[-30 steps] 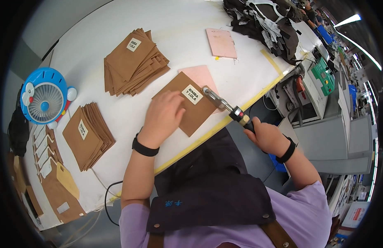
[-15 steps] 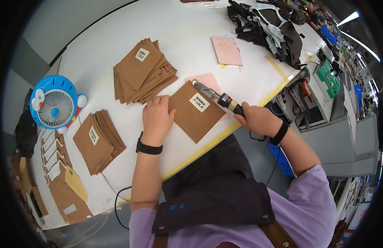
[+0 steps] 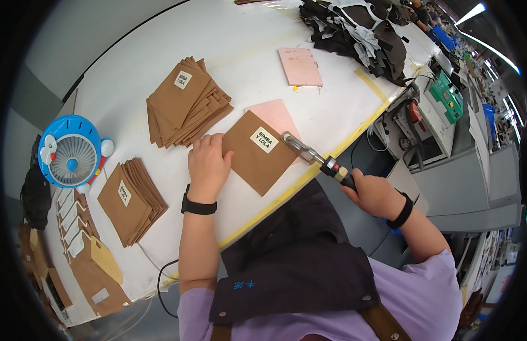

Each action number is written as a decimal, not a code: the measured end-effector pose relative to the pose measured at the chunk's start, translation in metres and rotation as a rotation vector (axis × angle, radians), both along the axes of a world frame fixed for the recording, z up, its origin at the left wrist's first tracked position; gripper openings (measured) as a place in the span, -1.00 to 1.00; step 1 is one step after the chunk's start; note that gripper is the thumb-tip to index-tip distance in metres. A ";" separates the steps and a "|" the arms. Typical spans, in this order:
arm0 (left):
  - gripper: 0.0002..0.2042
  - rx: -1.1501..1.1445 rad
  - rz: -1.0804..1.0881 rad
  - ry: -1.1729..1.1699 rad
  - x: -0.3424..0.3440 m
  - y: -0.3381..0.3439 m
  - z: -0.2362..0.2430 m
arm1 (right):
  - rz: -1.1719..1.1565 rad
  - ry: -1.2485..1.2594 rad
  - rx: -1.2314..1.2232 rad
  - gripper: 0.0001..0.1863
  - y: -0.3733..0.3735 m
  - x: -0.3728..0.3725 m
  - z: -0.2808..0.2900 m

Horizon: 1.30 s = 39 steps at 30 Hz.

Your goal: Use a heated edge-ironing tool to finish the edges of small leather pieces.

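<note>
A square brown fabric piece with a white printed label lies near the table's front edge, partly over a pink sheet. My left hand rests flat at its left corner, thumb apart from the fingers and touching its edge. My right hand is closed round the black handle of a hand tool with a shiny metal shaft and rounded head. The tool's head is at the piece's right corner, right of the label; whether it touches the fabric, I cannot tell.
Two stacks of brown labelled pieces stand behind and left of my left hand. A blue fan is far left. A pink pad and dark fabric scraps lie further back. Yellow tape lines the table edge.
My right hand has drawn the tool right and nearer to me, from above the label to the piece's right corner. My left hand stays at the left corner.
</note>
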<state>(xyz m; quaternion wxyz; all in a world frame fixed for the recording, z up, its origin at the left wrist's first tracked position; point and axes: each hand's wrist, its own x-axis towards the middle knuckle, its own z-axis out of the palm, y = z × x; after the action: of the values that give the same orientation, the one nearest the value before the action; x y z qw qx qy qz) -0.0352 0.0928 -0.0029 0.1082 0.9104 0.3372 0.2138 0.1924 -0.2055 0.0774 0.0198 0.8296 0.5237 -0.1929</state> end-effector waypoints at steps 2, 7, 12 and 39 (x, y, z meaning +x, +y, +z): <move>-0.61 -0.019 0.001 -0.002 0.000 0.000 -0.001 | -0.017 0.003 -0.030 -0.58 -0.013 -0.005 0.003; -0.61 -0.028 0.003 -0.005 0.001 0.000 -0.001 | 0.046 -0.014 0.053 -0.59 0.005 0.000 0.000; -0.61 0.005 -0.006 -0.012 0.004 0.002 -0.005 | 0.117 -0.011 0.104 -0.59 0.082 0.018 -0.008; -0.87 -0.163 0.567 -0.011 -0.285 0.110 0.067 | -0.165 0.539 0.400 -0.54 0.113 0.025 -0.058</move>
<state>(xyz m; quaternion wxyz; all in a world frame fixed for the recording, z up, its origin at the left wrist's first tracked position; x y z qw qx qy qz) -0.3201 0.2027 0.0646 0.1188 0.7671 0.5936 0.2124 0.2171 -0.0929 0.0193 -0.2981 0.7758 0.4686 -0.2995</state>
